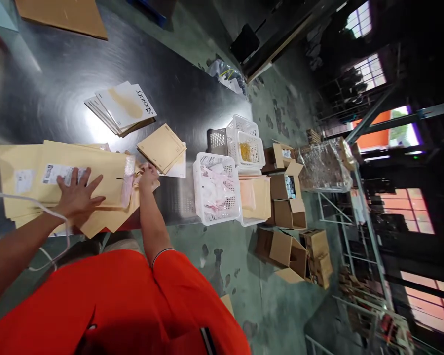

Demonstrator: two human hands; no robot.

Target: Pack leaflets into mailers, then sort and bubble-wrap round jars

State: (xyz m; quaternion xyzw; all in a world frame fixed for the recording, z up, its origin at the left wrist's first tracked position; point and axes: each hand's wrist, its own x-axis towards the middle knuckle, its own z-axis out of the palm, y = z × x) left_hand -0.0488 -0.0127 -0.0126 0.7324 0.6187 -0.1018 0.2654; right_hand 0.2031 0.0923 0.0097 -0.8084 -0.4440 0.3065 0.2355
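Your table (77, 64) is brushed metal, glossy. Your envelopes (92, 170) are matt kraft paper. Baskets (200, 197) are white perforated plastic; boxes (281, 246) are plain matt cardboard.

Bare steel table (59, 74) beyond envelopes (96, 172); baskets (216, 190) block rightward.

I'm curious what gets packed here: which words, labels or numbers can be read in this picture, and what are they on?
"Beauty": black script on the top booklet of the stack on the metal table.
White shipping label on the padded envelope under the left hand: printed, too small to read.
Second white label further left: blurred, unreadable.
The cardboard boxes on the floor show no legible print.
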